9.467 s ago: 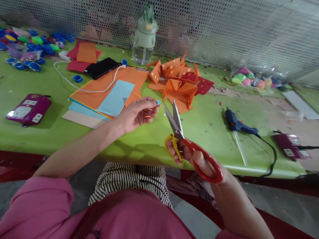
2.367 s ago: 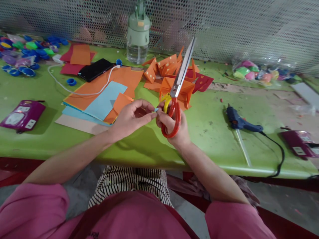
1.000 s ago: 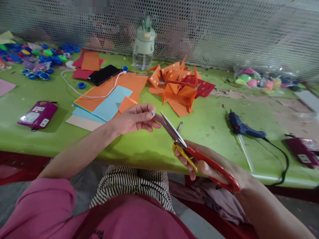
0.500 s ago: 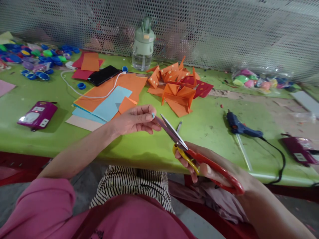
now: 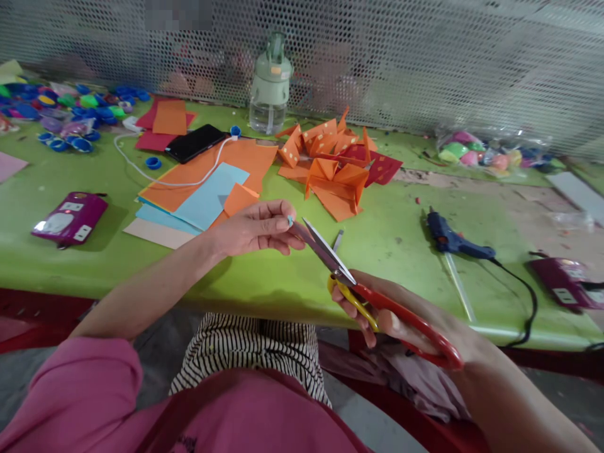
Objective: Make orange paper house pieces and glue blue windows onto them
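Between the thumb and fingers of my left hand is pinched a tiny light blue piece. My right hand is wrapped round red and yellow scissors, their blades parted and pointing up and left. One blade tip reaches the fingers of my left hand. Behind that hand lie light blue paper and orange paper, with a smaller orange piece on top. Folded orange papers sit beyond the scissors.
A bottle stands at the back near a black phone and white cable. Colourful small parts lie back left. On the right are a blue glue gun, its cord and a purple power strip; another purple strip is left.
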`<action>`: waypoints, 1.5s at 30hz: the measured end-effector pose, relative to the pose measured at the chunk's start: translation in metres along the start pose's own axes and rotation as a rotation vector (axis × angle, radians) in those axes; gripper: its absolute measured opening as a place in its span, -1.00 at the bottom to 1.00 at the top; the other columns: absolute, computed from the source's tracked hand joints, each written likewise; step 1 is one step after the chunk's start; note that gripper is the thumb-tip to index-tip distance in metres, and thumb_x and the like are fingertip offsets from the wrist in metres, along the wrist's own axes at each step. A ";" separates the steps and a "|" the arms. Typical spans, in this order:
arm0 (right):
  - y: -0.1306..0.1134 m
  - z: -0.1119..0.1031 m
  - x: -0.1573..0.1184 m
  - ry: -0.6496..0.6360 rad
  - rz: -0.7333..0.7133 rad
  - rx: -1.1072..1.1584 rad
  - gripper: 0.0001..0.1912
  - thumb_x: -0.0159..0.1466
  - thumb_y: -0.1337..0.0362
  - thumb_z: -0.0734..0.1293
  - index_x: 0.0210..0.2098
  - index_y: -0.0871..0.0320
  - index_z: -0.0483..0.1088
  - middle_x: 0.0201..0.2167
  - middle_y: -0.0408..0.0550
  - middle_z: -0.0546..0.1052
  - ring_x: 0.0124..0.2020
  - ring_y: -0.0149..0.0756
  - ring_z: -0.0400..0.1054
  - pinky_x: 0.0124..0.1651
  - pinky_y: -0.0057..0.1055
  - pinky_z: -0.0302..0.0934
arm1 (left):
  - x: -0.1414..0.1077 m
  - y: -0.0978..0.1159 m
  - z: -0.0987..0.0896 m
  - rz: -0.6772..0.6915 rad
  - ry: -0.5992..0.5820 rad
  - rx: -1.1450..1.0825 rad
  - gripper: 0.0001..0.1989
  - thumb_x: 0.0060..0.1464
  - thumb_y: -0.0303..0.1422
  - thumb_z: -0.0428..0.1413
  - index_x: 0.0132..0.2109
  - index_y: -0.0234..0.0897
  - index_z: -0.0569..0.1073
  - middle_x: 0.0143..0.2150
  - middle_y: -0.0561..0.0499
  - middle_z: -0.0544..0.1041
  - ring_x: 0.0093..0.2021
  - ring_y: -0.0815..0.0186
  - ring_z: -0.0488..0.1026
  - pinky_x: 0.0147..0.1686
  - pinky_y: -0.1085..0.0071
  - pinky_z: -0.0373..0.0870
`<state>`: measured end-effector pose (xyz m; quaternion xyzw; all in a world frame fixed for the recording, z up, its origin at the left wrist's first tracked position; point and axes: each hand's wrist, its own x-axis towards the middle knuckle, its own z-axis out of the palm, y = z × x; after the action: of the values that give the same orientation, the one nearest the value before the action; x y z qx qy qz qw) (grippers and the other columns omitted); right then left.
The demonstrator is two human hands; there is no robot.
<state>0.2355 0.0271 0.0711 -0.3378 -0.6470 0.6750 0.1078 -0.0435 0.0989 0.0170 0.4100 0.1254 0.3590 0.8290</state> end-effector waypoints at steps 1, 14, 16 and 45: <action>0.001 0.000 0.000 0.000 0.001 0.000 -0.36 0.22 -0.35 0.32 -0.11 0.09 0.34 -0.31 -0.16 0.30 -0.42 -0.46 0.24 -0.44 -0.52 0.34 | 0.000 0.000 0.000 -0.001 0.000 0.003 -0.70 0.01 -0.26 0.42 -0.26 -0.26 0.48 -0.34 0.12 0.69 -0.30 0.38 0.68 -0.36 0.60 0.60; 0.002 -0.001 -0.007 0.043 0.039 -0.034 -0.35 0.22 -0.38 0.29 -0.13 0.10 0.35 -0.30 -0.13 0.33 -0.42 -0.45 0.26 -0.44 -0.49 0.36 | 0.002 0.000 0.002 0.040 0.050 0.116 -0.65 -0.01 -0.22 0.43 -0.30 -0.27 0.43 -0.32 0.08 0.69 -0.29 0.36 0.68 -0.35 0.58 0.56; 0.001 0.000 -0.010 0.071 0.051 -0.051 -0.34 0.22 -0.38 0.28 -0.14 0.10 0.36 -0.30 -0.12 0.33 -0.42 -0.44 0.26 -0.44 -0.48 0.36 | 0.002 0.001 0.003 0.048 0.070 0.145 -0.65 -0.01 -0.22 0.43 -0.30 -0.28 0.42 -0.30 0.05 0.69 -0.27 0.33 0.68 -0.34 0.56 0.56; -0.005 0.001 -0.014 0.070 0.095 -0.059 -0.32 0.21 -0.41 0.25 -0.20 0.12 0.29 -0.32 -0.12 0.31 -0.41 -0.42 0.23 -0.44 -0.46 0.35 | 0.002 -0.002 0.002 0.044 0.099 0.174 -0.64 -0.01 -0.22 0.43 -0.28 -0.29 0.43 -0.28 0.00 0.70 -0.25 0.31 0.69 -0.32 0.55 0.57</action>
<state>0.2440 0.0194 0.0796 -0.3944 -0.6458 0.6478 0.0883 -0.0402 0.0986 0.0167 0.4648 0.1879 0.3846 0.7751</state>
